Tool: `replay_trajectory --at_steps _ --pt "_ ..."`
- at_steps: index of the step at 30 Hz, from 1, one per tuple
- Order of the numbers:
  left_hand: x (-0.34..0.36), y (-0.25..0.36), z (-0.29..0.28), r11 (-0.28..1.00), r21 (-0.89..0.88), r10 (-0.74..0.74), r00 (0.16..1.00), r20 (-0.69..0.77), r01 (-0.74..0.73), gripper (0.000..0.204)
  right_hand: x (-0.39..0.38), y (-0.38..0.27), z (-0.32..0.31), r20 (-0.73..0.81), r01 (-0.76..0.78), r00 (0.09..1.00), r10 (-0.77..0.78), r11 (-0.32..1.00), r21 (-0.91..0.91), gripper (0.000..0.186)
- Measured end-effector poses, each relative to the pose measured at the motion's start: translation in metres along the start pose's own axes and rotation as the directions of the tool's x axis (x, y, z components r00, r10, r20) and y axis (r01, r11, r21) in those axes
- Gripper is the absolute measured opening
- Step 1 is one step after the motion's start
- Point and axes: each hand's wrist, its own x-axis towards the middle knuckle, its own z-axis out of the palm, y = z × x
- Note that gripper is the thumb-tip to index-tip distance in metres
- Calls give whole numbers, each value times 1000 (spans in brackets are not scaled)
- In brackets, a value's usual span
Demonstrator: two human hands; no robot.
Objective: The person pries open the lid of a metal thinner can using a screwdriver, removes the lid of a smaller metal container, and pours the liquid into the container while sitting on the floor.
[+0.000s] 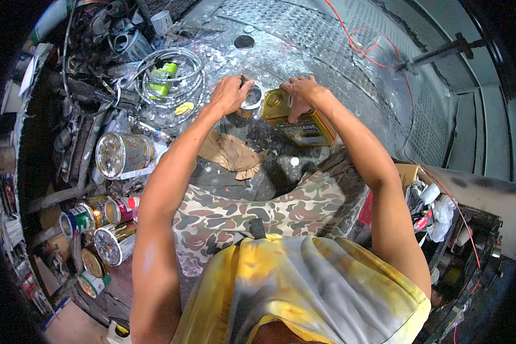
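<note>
In front of me a small round can [250,102] stands with its top off, its inside grey and its outer side smeared. My left hand [231,94] is closed at the can's left rim, thumb toward the opening; its fingertips are partly hidden. Just to the right is a yellow-gold rectangular tin [307,131] with a round cap on top, tilted toward the can. My right hand [304,94] grips this tin over its top and upper side, thumb on the near face and fingers beyond. No pouring liquid is visible between the two containers.
A crumpled brown paper [232,153] lies before my knees. Further left are a coiled hose [175,74], a green packet [162,80], a large paint can [123,155] and several smaller cans. A black lid [244,42] lies ahead; a red cord [350,34] runs along the right.
</note>
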Motion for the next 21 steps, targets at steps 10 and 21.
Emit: replay_trajectory --at_steps 10,21 --pt "2 -9 4 998 -66 -13 999 -29 11 35 1 0 4 -47 21 999 -22 1000 -2 109" --pt "0 -8 5 991 -87 84 979 -185 -102 41 0 -1 -1 -18 17 1000 -17 1000 16 104"
